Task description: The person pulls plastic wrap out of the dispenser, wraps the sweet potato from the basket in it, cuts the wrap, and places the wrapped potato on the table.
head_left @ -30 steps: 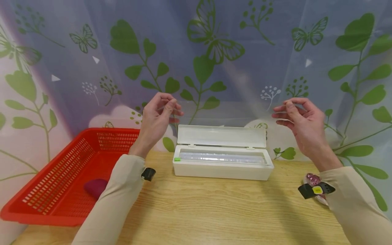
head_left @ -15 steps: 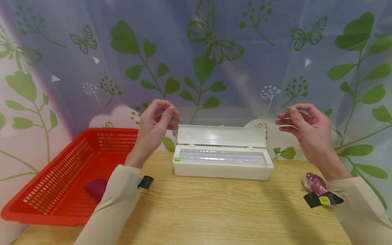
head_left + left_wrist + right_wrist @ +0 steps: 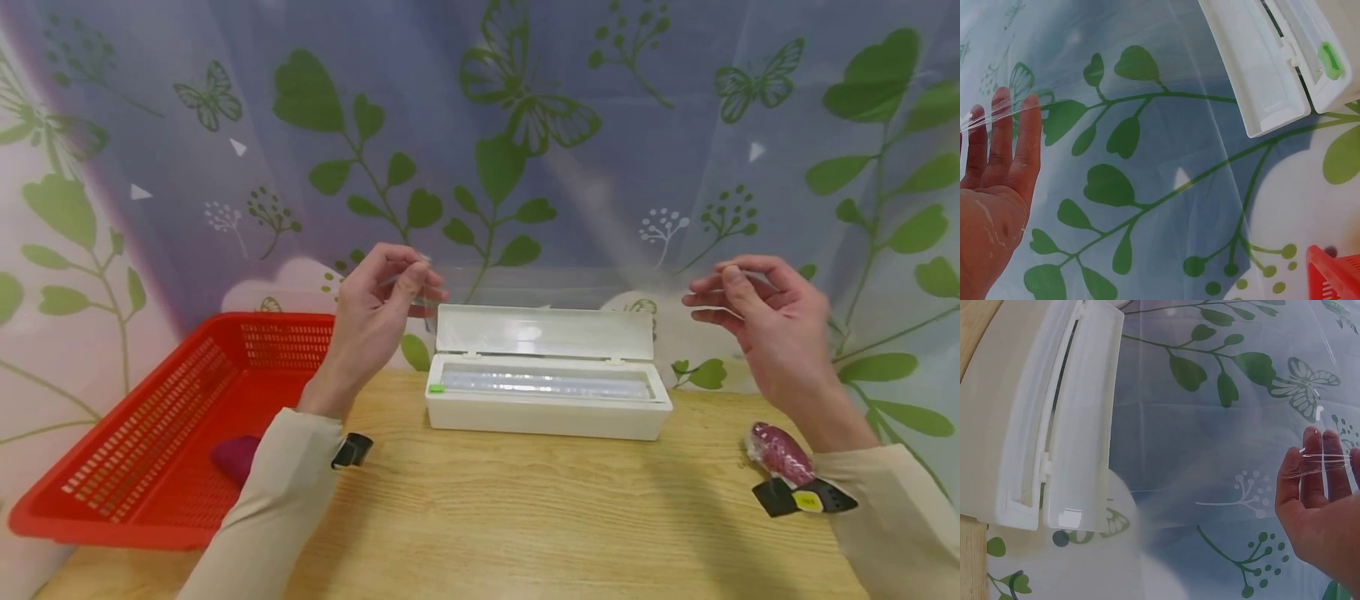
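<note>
Left hand: raised (image 3: pixel 375 312), thumb against forefinger, pinching film (image 3: pixel 997 117); other fingers loosely bent. Sits up and left of box.
Right hand: raised (image 3: pixel 776 321), same pinch on the film's other end, up and right of box.
Hands: well apart, roughly level with each other.
Film: clear, spans the gap between the hands, in front of curtain (image 3: pixel 420 67). Bunched into creases at the fingers in both wrist views. Lower edge too clear to trace; can't tell if it joins the roll.
Box: white, long (image 3: pixel 551 421), on table (image 3: pixel 487 508), between the forearms. Lid (image 3: pixel 543 332) up at the back. Roll (image 3: pixel 547 384) inside, green tab (image 3: pixel 436 389) at left end.
Basket: red (image 3: pixel 90 535), left of box, purple item (image 3: pixel 236 457) in it, partly behind the left sleeve (image 3: pixel 273 492).
Wrapped item: purple under clear wrap (image 3: pixel 780 454), on table right of box, lower end behind right strap (image 3: pixel 806 500).
</note>
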